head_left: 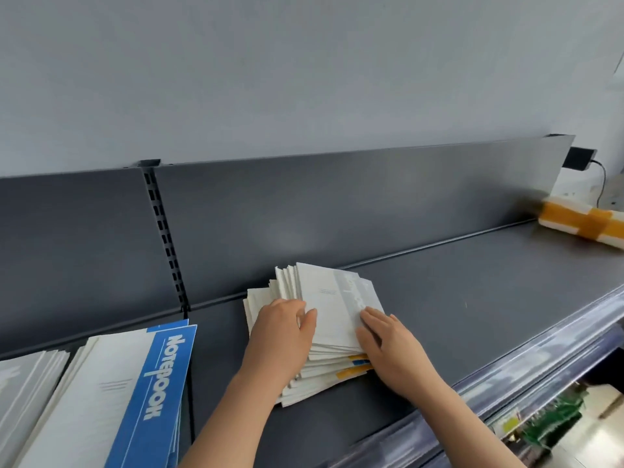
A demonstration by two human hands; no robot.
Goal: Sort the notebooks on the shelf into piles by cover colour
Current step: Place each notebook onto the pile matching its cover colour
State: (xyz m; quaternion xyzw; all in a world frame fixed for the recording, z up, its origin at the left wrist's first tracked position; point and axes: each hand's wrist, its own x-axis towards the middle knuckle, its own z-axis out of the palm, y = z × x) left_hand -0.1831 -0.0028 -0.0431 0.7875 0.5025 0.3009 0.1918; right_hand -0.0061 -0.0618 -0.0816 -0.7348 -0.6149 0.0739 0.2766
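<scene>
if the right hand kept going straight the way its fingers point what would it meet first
The right hand lies flat on the top notebook, fingers aimed up and left. It would slide across that cover, then likely meet the shelf's back panel; depth is hard to judge.

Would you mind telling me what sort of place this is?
Probably a shop or stockroom: a dark metal shelf with a slotted upright in its back panel, a clear label strip along its front edge, and stacks of matching notebooks.
</scene>
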